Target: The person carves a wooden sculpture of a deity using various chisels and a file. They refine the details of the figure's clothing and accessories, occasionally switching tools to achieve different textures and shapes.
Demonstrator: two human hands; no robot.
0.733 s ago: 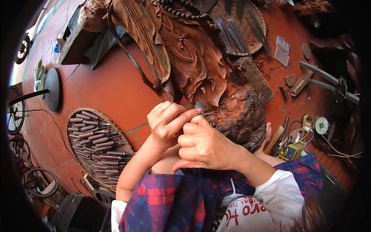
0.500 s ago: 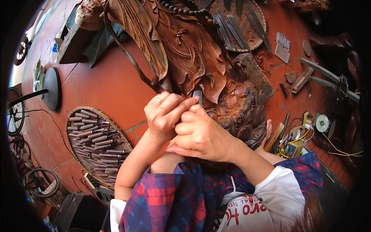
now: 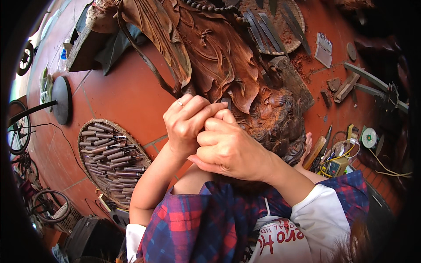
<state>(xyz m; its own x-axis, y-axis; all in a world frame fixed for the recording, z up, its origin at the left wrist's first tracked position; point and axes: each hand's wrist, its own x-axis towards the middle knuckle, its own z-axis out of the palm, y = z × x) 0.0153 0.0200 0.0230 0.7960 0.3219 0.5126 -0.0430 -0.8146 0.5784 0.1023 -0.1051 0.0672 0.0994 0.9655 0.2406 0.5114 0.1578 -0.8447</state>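
Observation:
My left hand (image 3: 186, 122), with a ring on one finger, is closed, its index finger reaching along a flat grey metal tool (image 3: 226, 101). Pressed against it on the right, my right hand (image 3: 230, 149) is curled into a fist around the same tool. Only the tool's far end shows past the fingers; its handle and exact kind are hidden. That end meets the lower robe folds of a brown carved wooden statue (image 3: 215, 57), which lies across the floor beyond my hands. The statue's knobbly carved base (image 3: 276, 120) lies to the right.
A round basket of wood-handled carving tools (image 3: 144, 151) rests at left. Flat files (image 3: 267, 30) lie on a woven tray (image 3: 299, 22) at the far right. Wood blocks (image 3: 346, 90), cables and a small electrical box (image 3: 337, 166) sit right. A black round stand base (image 3: 62, 101) stands left.
Both hands have shifted slightly with the grey tool, whose far end now shows less beyond the fingers. The whole view has tilted a little.

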